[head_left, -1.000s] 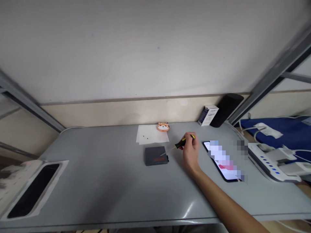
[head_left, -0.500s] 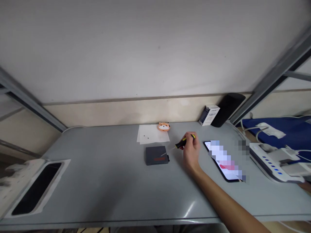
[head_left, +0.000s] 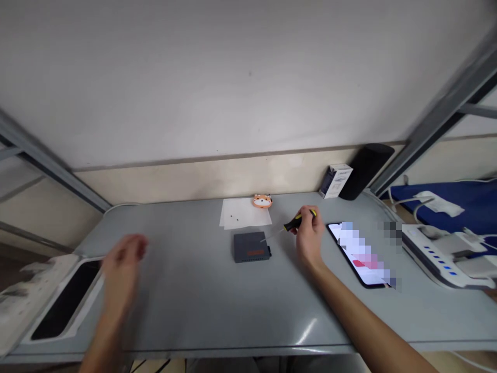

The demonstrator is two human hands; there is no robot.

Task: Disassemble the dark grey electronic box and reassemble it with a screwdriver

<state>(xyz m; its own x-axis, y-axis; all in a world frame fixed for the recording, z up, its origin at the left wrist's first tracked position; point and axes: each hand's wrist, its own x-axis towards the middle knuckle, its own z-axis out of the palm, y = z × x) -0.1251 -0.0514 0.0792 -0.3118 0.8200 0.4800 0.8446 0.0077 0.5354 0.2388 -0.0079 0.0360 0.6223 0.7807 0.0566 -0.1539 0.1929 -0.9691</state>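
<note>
A black-and-yellow screwdriver (head_left: 294, 223) is gripped in my right hand (head_left: 309, 235), its thin shaft slanting down to the left. The tip appears over the top of a small dark grey box (head_left: 248, 244) with an orange-brown marking; whether it touches cannot be told. My left hand (head_left: 123, 256) is smeared by motion above the left part of the desk, beside a dark phone. Its fingers look curled, but what they hold, if anything, is unclear. Behind the box, white paper sheets (head_left: 236, 220) carry two tiny dark specks, and an orange animal-faced case (head_left: 263, 201) lies at their corner.
To the right lie a lit phone (head_left: 359, 259) and a white power strip (head_left: 430, 254) with plugs. A small carton (head_left: 336, 181) and a black cylinder (head_left: 367, 171) stand against the wall. At left, a dark phone (head_left: 66, 303) rests beside another white strip (head_left: 34, 295).
My left hand has come into view at the left. My right hand still holds the screwdriver, its tip shifted slightly up and right over the box.
</note>
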